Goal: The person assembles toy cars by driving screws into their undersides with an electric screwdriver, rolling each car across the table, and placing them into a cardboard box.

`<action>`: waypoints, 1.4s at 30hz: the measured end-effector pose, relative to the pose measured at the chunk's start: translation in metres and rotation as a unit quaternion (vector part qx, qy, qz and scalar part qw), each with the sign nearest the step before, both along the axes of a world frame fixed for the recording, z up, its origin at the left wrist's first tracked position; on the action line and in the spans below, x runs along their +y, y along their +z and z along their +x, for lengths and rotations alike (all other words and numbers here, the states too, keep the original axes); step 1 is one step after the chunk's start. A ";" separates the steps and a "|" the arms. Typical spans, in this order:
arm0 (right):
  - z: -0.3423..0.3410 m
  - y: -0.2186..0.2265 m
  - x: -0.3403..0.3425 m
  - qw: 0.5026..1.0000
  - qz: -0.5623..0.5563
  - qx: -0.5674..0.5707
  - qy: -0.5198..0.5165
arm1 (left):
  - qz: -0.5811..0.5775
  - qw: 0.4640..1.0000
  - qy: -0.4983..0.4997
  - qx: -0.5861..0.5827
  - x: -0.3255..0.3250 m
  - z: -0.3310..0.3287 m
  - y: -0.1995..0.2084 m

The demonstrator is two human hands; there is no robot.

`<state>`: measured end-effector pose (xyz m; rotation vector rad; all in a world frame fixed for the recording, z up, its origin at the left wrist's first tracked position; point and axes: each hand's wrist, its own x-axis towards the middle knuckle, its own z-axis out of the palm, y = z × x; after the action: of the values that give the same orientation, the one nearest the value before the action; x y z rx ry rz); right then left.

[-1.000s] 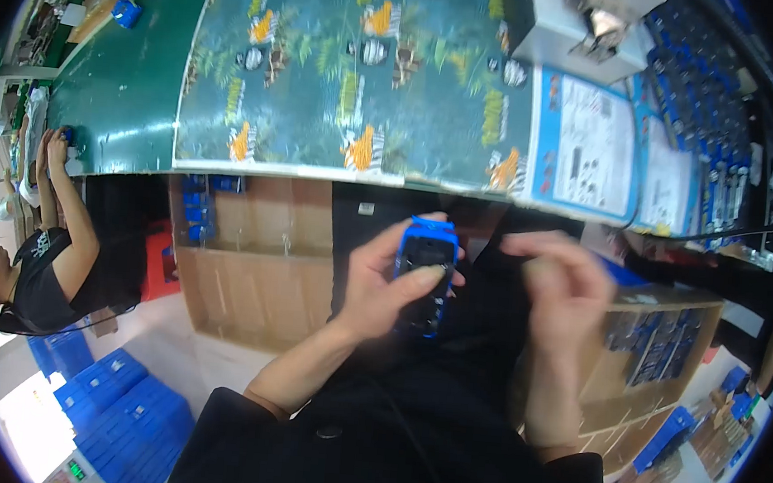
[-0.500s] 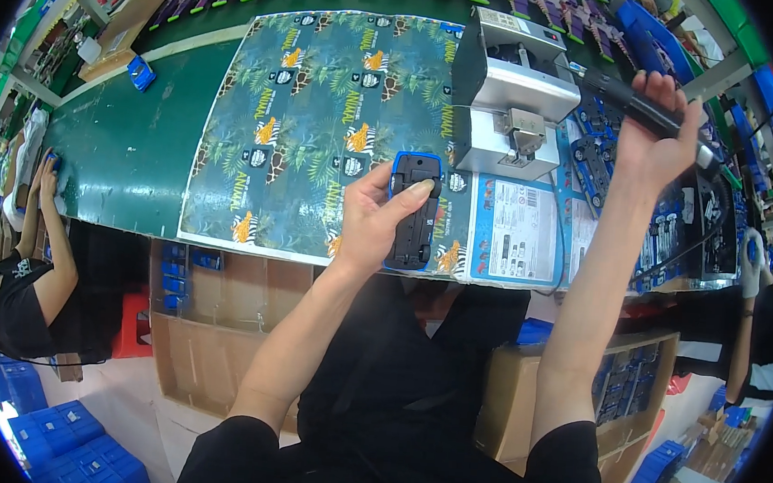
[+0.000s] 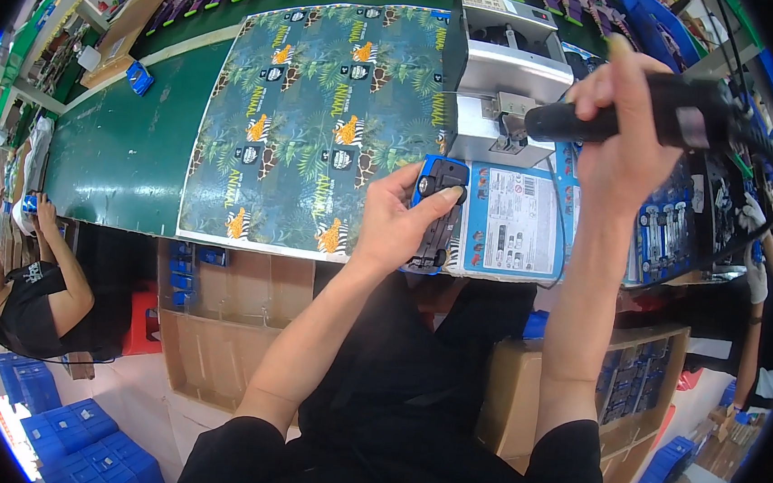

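My left hand (image 3: 395, 219) grips a blue toy car (image 3: 443, 211) at the front edge of the bench, its black underside facing up and my thumb lying across it. Raised on the right, my right hand (image 3: 628, 142) is wrapped around a black electric screwdriver (image 3: 586, 123) with a cable at its rear. The screwdriver's front end lies over the small metal outlet of a silver screw feeder (image 3: 486, 77); whether its bit touches there cannot be made out. Several upturned toy cars (image 3: 661, 231) lie to the right of my right forearm.
A printed animal-pattern sheet (image 3: 309, 126) covers the bench's middle, beside a bare green surface (image 3: 130, 158). Cardboard boxes (image 3: 232, 356) stand below. Co-workers are at the left (image 3: 47, 292) and right. Purple-and-green parts line the back.
My right hand has swung the screwdriver left and turned its front end towards the feeder's outlet. The toy car in my left hand has shifted slightly right and tilted.
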<state>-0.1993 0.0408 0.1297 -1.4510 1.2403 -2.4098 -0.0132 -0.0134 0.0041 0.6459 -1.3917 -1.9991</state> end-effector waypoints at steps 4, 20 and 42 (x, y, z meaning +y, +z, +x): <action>0.015 0.006 -0.017 0.998 0.048 0.020 -0.042 | -0.036 0.999 0.004 -0.033 0.001 -0.001 -0.001; 0.046 0.005 0.041 0.977 -0.048 -0.145 0.149 | -0.035 0.999 0.013 -0.013 0.000 -0.001 -0.004; 0.069 -0.036 0.018 0.982 -0.030 -0.132 0.134 | -0.043 0.999 0.021 -0.025 0.005 -0.003 0.008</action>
<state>-0.1299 0.0592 0.0942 -1.1746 0.8624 -2.3756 -0.0159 -0.0079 0.0123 0.6855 -1.4724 -1.8916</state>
